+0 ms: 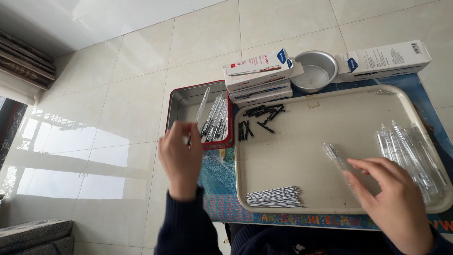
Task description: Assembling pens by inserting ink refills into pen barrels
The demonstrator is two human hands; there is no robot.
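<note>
My left hand (179,158) is raised beside the red-rimmed metal tray (181,101) and pinches a clear pen (202,106) whose far end reaches over that tray. Several finished pens (216,120) lie inside it. My right hand (389,200) rests on the large beige tray (302,156), fingertips touching a clear pen barrel (336,156). To its right lies a heap of clear barrels (410,151). Black pen caps and tips (262,118) are scattered at the tray's far left, and a bundle of refills (276,197) lies near its front edge.
Stacked white pen boxes (258,75) stand behind the trays, next to a round metal bowl (314,71) and another white box (389,59). The low table (222,179) has a colourful printed top. Glossy cream floor tiles (118,118) lie to the left.
</note>
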